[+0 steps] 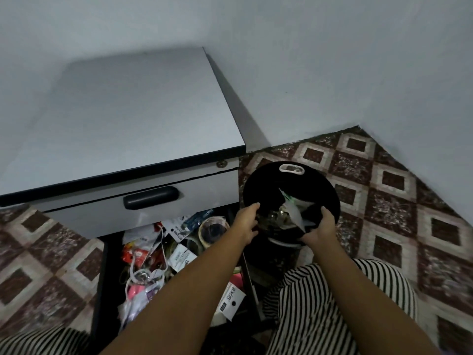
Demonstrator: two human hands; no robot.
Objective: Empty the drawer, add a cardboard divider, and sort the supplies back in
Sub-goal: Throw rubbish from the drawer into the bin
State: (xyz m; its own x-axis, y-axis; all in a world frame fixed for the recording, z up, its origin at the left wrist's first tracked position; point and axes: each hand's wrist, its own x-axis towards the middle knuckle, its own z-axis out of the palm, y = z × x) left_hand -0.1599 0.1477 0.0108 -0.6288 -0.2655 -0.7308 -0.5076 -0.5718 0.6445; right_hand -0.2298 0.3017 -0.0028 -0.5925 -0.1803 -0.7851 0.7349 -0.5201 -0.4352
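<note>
We hold a black bowl over the patterned floor, just right of the grey cabinet. Our left hand grips its near-left rim with the fingers curled over the edge. Our right hand grips the near-right rim, thumb hooked on top; the other fingers are hidden underneath. Scraps of paper and plastic lie inside the bowl. The drawer stands pulled open near us at the cabinet's foot, left of the bowl, crowded with supplies: a tape roll, a white box, and tangled packets.
</note>
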